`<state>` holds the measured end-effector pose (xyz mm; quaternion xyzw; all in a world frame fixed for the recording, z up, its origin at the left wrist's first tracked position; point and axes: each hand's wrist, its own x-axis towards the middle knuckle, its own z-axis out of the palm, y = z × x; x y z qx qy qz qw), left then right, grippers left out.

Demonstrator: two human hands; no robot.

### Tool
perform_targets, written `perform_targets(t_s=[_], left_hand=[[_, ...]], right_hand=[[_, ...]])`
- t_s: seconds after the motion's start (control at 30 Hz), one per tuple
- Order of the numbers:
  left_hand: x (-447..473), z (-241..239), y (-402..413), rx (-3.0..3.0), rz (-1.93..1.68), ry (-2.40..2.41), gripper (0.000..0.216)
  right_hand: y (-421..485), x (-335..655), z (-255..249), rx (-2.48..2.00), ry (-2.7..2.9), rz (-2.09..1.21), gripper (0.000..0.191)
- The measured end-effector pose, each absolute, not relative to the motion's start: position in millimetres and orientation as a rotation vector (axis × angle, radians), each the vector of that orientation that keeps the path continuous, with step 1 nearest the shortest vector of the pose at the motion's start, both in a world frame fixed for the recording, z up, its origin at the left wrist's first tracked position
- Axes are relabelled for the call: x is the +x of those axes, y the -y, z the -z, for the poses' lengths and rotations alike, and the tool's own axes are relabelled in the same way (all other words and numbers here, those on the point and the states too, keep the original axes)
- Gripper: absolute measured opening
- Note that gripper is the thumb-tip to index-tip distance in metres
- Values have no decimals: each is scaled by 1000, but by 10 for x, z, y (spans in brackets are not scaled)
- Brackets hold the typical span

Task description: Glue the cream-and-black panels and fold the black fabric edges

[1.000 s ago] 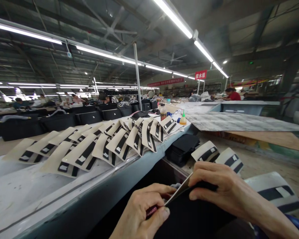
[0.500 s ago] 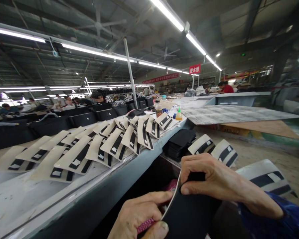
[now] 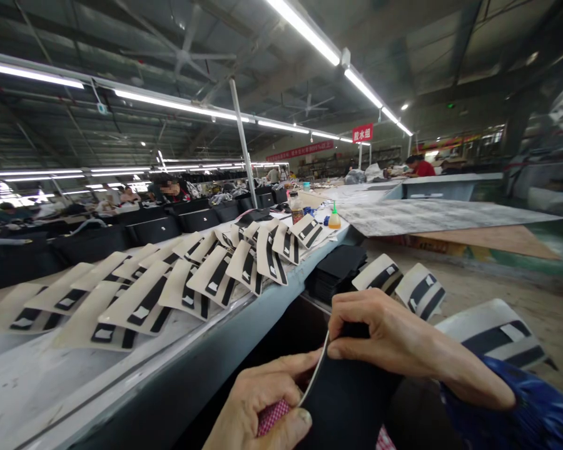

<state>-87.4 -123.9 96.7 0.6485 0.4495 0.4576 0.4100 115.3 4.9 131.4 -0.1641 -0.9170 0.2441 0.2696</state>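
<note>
A black panel (image 3: 347, 400) with a pale edge is held up in front of my lap, bent in a slight curve. My left hand (image 3: 267, 400) pinches its left edge, thumb on the black face and fingers behind. Higher on the same edge, my right hand (image 3: 370, 331) is closed with the thumb on the black side and the fingers curled over. The back of the panel faces away from me. Pink checked cloth (image 3: 273, 417) shows beneath my left hand. Beyond my right wrist lie several cream panels with black strips (image 3: 492, 331).
Along the white bench (image 3: 37, 387) at left lie many overlapping cream panels with black strips (image 3: 141, 300). A stack of black sheets (image 3: 335, 272) sits past my hands. A glue bottle (image 3: 334, 219) with a green tip and a jar (image 3: 295, 207) stand at the bench's far end.
Both hands keep their grip on the black panel's edge. The right hand and the panel's top have shifted slightly left in view, while the whole scene has shifted a little too.
</note>
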Motion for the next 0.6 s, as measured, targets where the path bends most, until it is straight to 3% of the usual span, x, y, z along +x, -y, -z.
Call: perform_targets(t_s=[0.17,0.3,0.43,0.6], left_hand=[[-871,-825,1083,1247,-1270,-998,10],[-845,-743,980,1088,-1358,-928,15],[-800,-734,902,1065,-1414,-946,21],[-776,-696,884,1248,-1418,-1101,14]], right_hand=[[-83,1066,-1379,-531,2537,-470,8],[-80,1034,-1440,-546,2588,-356,8],[-41,1011,-1431,-498,2625,-315,9],[11,986,-1409,-408,2650,-381,10]])
